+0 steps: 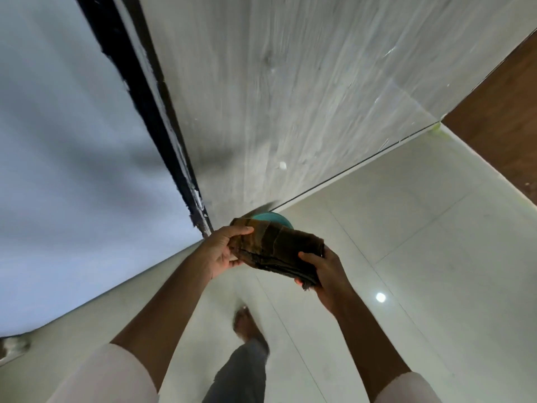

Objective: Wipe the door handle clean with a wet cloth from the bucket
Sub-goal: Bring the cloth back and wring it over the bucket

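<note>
A folded dark brown cloth is held between both my hands above the floor. My left hand grips its left end with the thumb on top. Its right end rests in my right hand, fingers curled over the edge. Just behind the cloth a teal bucket peeks out, mostly hidden, standing on the floor at the foot of the grey wood-grain door. No door handle is in view.
A black door frame edge runs between the door and a pale wall at left. White floor tiles stretch to the right. My foot stands below the hands. A brown wooden panel is at far right.
</note>
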